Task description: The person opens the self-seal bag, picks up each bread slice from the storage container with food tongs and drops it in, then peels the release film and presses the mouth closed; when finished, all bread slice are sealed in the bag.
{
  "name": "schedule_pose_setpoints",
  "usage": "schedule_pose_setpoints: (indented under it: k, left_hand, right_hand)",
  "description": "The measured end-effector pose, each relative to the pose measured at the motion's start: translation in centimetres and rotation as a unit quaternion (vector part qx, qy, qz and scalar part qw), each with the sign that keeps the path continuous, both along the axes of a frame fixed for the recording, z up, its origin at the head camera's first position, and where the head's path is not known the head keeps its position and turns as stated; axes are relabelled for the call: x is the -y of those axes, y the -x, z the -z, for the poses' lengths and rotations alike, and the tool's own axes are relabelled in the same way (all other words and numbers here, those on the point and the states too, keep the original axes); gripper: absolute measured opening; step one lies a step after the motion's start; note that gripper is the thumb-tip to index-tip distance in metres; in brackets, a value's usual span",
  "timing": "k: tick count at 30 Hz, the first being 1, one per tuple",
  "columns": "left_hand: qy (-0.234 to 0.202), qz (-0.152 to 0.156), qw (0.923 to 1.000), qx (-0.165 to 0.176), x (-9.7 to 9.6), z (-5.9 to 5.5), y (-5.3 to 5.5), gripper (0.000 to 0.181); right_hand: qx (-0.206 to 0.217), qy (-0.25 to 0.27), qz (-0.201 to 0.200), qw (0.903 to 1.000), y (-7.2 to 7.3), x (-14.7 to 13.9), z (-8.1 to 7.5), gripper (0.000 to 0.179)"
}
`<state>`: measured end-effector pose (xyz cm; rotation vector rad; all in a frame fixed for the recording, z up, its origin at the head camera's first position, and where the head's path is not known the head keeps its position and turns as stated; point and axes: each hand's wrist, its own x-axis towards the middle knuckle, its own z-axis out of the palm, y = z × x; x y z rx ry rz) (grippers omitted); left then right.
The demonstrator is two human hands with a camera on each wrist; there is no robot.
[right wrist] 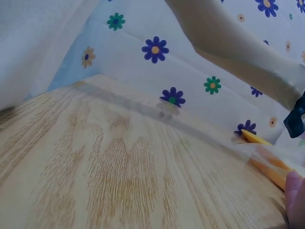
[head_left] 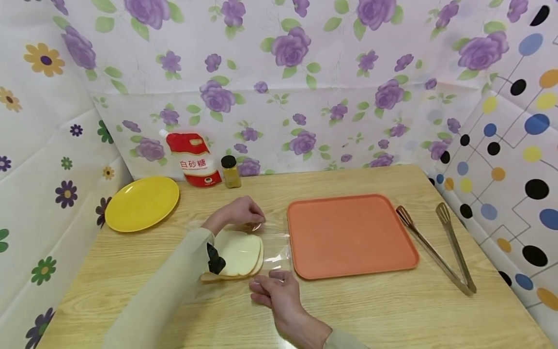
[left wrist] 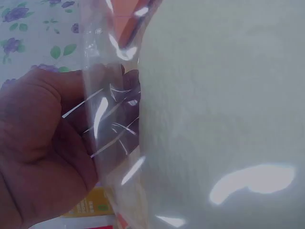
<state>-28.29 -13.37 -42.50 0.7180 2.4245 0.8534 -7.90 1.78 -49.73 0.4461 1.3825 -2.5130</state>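
Sliced bread (head_left: 239,254) lies stacked on the table inside a clear plastic bag (head_left: 277,249), which extends to the right past the bread. My left hand (head_left: 237,213) reaches across to the bag's far side and pinches the film. In the left wrist view, the left hand (left wrist: 43,138) shows partly through the shiny film beside the pale face of the bread (left wrist: 214,105). My right hand (head_left: 283,300) is at the near right corner of the bread, fingers curled at the bag's near edge. Only a bit of the right hand (right wrist: 295,205) appears in the right wrist view.
An orange tray (head_left: 353,237) lies right of the bag, with metal tongs (head_left: 457,252) spread beyond it. A yellow plate (head_left: 141,203) sits at the left. At the back wall stand a red and white sugar pouch (head_left: 193,160) and a black-capped spice jar (head_left: 231,173).
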Motion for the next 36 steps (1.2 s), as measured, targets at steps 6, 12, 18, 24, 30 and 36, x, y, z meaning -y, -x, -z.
schedule_pose_setpoints:
  k: [6,12,18,24,30,36]
  left_hand:
    - [-0.028,-0.028,0.9991,0.013,1.0,-0.4,-0.4,0.016]
    - [-0.092,-0.063,0.9933,0.031,2.4,-1.1,-1.2,0.018]
    - [-0.184,-0.106,0.9759,0.050,4.0,-2.5,-2.9,0.023]
    - [-0.308,-0.169,0.9346,0.053,4.9,-3.0,-7.5,0.030]
    - [-0.405,-0.242,0.8801,0.052,5.1,-3.8,-12.5,0.034]
    - [-0.447,-0.261,0.8557,0.004,5.1,-5.3,-16.3,0.032]
  right_hand:
    - [-0.011,-0.009,-0.009,0.9998,0.1,0.1,-0.2,0.046]
    - [-0.047,-0.016,0.003,0.9987,0.4,-0.8,-0.8,0.037]
    - [-0.115,-0.082,-0.033,0.9895,0.8,-3.5,-2.7,0.030]
    - [-0.193,-0.189,-0.049,0.9616,0.6,-6.6,-5.1,0.020]
    - [-0.262,-0.275,-0.041,0.9244,0.8,-9.4,-7.6,0.009]
    - [-0.365,-0.355,-0.031,0.8602,0.9,-11.1,-10.1,0.010]
